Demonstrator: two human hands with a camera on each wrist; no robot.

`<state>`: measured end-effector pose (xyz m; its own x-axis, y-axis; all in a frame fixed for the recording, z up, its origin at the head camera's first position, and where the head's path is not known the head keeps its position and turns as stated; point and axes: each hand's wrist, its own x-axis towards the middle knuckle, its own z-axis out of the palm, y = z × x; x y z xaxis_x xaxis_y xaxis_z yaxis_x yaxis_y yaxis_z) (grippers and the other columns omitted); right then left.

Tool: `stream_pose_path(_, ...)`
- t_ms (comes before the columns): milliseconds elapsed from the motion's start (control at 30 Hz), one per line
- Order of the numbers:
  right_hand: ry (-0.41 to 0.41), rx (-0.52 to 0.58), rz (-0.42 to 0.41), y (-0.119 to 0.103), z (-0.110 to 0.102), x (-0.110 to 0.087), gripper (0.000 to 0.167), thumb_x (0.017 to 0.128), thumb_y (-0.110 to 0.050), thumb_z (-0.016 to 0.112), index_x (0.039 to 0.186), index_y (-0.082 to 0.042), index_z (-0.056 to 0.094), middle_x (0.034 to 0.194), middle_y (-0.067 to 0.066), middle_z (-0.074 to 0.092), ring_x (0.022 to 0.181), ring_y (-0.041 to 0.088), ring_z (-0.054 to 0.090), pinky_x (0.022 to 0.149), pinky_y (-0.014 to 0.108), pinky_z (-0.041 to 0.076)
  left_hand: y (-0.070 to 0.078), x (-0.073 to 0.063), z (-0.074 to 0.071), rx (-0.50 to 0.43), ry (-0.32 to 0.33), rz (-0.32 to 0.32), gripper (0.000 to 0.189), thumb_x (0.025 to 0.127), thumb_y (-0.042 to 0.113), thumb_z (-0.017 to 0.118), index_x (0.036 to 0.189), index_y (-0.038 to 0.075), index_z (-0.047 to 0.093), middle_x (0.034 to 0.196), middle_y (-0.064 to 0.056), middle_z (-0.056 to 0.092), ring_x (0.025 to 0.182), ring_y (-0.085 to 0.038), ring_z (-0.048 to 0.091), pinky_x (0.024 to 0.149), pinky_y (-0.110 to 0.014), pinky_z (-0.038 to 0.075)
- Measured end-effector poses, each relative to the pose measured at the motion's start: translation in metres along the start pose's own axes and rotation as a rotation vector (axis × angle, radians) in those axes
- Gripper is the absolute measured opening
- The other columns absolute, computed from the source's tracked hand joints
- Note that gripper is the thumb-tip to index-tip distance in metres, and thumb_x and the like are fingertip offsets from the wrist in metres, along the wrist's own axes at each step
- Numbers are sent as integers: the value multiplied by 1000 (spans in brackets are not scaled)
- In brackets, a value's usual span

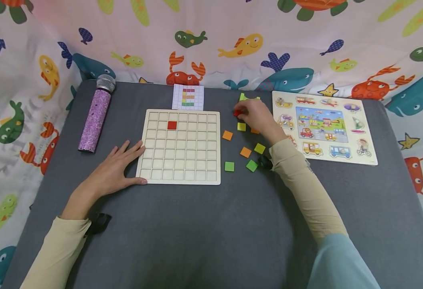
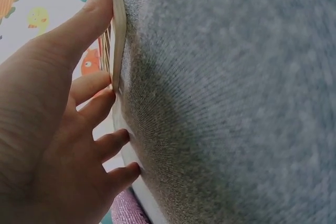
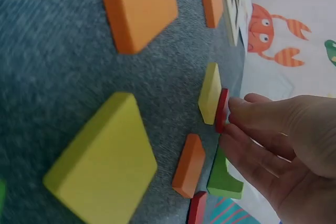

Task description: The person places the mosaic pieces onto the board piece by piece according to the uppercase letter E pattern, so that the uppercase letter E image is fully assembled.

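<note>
Right of the pale wooden grid board [image 1: 180, 154], a small flat red tile [image 1: 237, 112] at the fingertips

Head view: the person's right hand [image 1: 256, 115] pinches the red tile just beyond a yellow square tile [image 1: 241, 127]. The left hand [image 1: 113, 170] lies with fingers spread against the board's left edge. Faint grey lettering on the white cloth printed with sea creatures [image 1: 2, 80] is too indistinct to read; no brand can be made out.

Left wrist view: thumb and fingertips touch the board's edge. It is probably light and stiff, best steadied by its rim.

Right wrist view: thumb and fingers are together at the red tile, beside the yellow one. It looks light, rigid and sturdy, perhaps slightly slippery; opposite edges should give the surest hold.
</note>
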<state>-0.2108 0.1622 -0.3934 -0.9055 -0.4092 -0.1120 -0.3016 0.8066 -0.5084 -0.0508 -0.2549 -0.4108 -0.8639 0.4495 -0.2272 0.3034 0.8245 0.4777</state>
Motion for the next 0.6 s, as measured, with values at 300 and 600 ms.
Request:
stream_pose_path(300,7,-49,9,-2,3,3,27,92,0,66,119,-1,68,114,17,68,106,31,62,95,43,49,-1,0,1,-5,3,2,98,81,53,75,155,8,28,163,-9,17,148,-42,7,118,-58,1)
stream_pose_path(600,35,48,-92,-23,1,10,26,90,3,67,116,1,68,106,17,69,97,29,65,88,39,53,-1,0,1,-5,2,-5,98,80,52,75,155,8,29,163,-10,18,148,-42,7,118,-58,1)
